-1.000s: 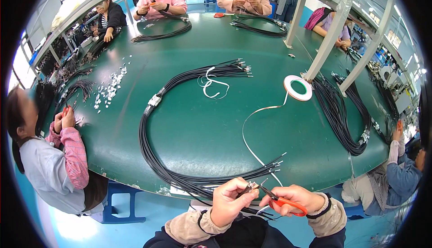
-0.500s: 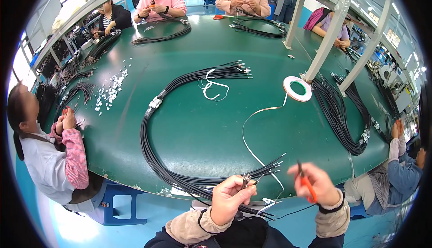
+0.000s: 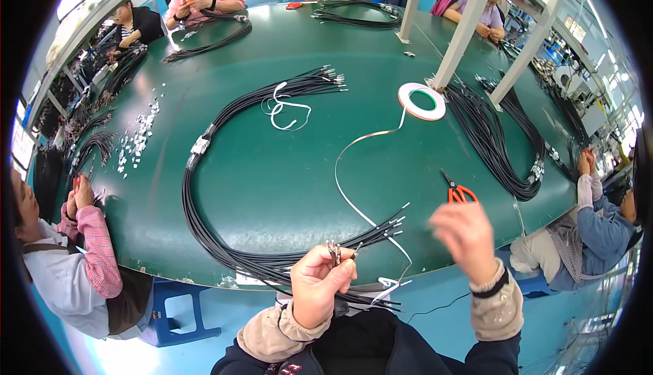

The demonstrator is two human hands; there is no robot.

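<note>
Your left hand (image 3: 320, 286) is pinched on the bunched metal terminals (image 3: 334, 250) of the black wire harness (image 3: 204, 239), just off the near edge of the green table (image 3: 272, 171). Your right hand (image 3: 466, 239) hovers empty, fingers loosely spread, near the orange-handled cutters (image 3: 457, 191) lying by the near right edge. Hold the terminal ends level and tight together, so none slips back. The strip of white tape (image 3: 354, 191) runs from its roll (image 3: 422, 101) to those ends; keep it flat and untwisted as you draw it in.
</note>
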